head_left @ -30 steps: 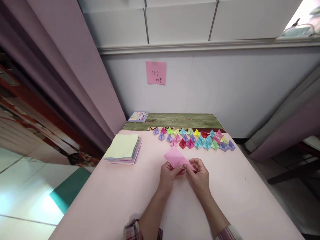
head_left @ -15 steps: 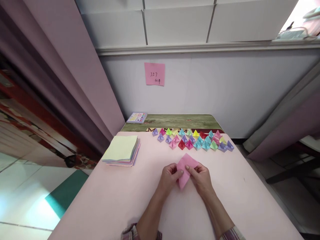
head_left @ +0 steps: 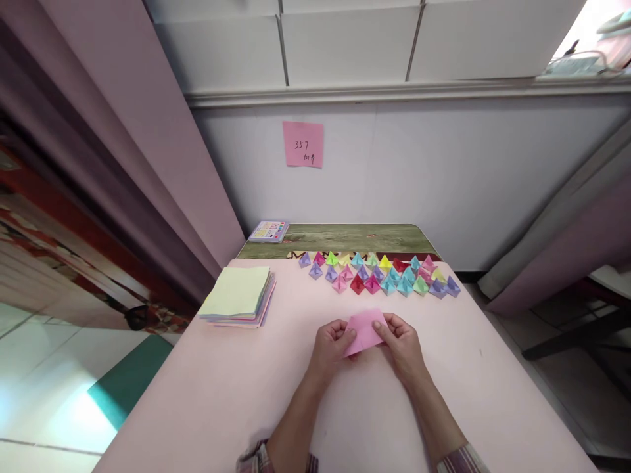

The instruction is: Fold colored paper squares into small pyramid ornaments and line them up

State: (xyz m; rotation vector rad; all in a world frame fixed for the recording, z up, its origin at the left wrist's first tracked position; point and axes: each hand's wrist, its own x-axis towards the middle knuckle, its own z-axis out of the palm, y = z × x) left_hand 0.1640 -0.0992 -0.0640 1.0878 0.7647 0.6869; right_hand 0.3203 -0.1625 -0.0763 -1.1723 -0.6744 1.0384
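A pink sheet of origami paper (head_left: 363, 332), partly folded, is held above the near middle of the table between both hands. My left hand (head_left: 331, 345) pinches its left edge, thumb on the front face. On the other side, my right hand (head_left: 400, 341) grips the upper right part, with its thumb pressed on the paper and its fingers behind. Beyond the hands stand several small folded paper boats (head_left: 372, 284) in pink, red, blue, purple, green and yellow, set out in rows.
To the left lies a stack of coloured square paper (head_left: 236, 292), pale yellow on top. A printed booklet or pack (head_left: 269, 231) rests at the table's far left corner. The pink-covered table (head_left: 221, 394) meets a wall bearing a pink note (head_left: 303, 144). Curtains hang on both sides.
The pink paper has turned from a point-up diamond to a flatter, wider shape with a nearly level top edge. Both hands still hold it, the right one slightly further right.
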